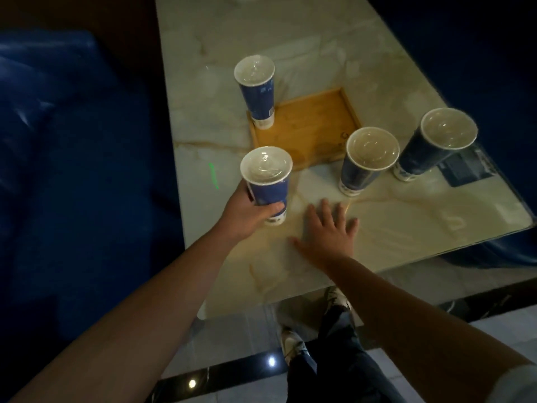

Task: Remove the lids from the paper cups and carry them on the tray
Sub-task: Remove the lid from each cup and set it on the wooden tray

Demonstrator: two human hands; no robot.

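Standing on the table [392, 228]: four lidded cups, one tray [313, 132]. Left hand [247, 213] is gripping the near cup [268, 190] off-tray; right hand [328, 231] is resting flat, fingers spread, grasping nothing. One cup [257, 94] is sitting on the tray.

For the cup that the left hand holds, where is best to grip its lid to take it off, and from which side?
Probably at the lid rim, from above with the free right hand. The held cup stands upright, steadied low by the left hand, so its top is open to reach.
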